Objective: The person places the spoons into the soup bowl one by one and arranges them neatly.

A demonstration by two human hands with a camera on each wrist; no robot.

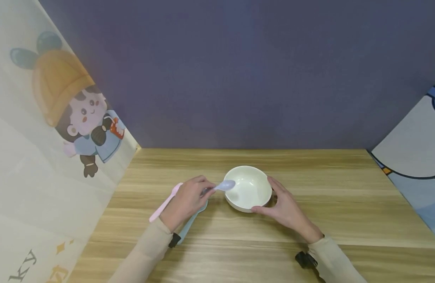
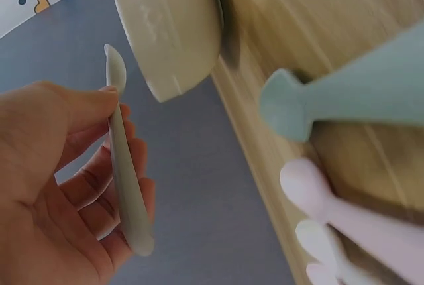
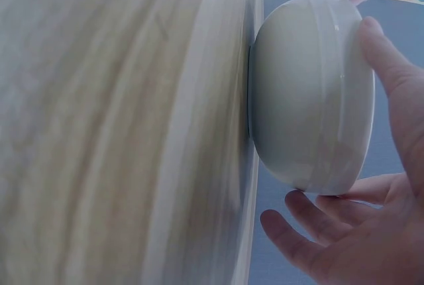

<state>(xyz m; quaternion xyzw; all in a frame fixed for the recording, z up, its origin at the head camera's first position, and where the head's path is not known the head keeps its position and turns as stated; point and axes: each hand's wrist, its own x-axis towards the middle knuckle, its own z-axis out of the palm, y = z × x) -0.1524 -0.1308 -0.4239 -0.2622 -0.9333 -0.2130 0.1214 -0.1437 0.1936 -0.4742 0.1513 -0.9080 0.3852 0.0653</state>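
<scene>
Two pale sleeves, the left one [image 1: 143, 253] and the right one [image 1: 337, 261], come closest to where I stand, a bit of black gear [image 1: 305, 259] just below the right wrist. Out of the left cuff, the left hand [image 1: 187, 198] pinches a lavender spoon [image 1: 225, 185] near its neck, thumb pressed on one side and fingers curled behind the handle, the gap between them narrow. The spoon's head points away from those fingertips toward a white bowl [image 1: 249, 190], near its left rim; whether it actually touches the rim I can't quite tell. The bowl stands upright on the wooden table [image 1: 238, 251], between the two hands. On its other side the right hand [image 1: 288, 206] holds it, thumb at the near rim and fingers spread wide from the thumb, against the outer wall. Beyond the left hand's outer edge lies a pink spoon [image 1: 166, 203], partly covered by the hand; a blue-green spoon [image 1: 190, 225] lies on the thumb side, running back beneath the wrist. Past the pink one from the fingers, the left wrist view also shows a white spoon [image 2: 321, 245], rather blurred.
</scene>
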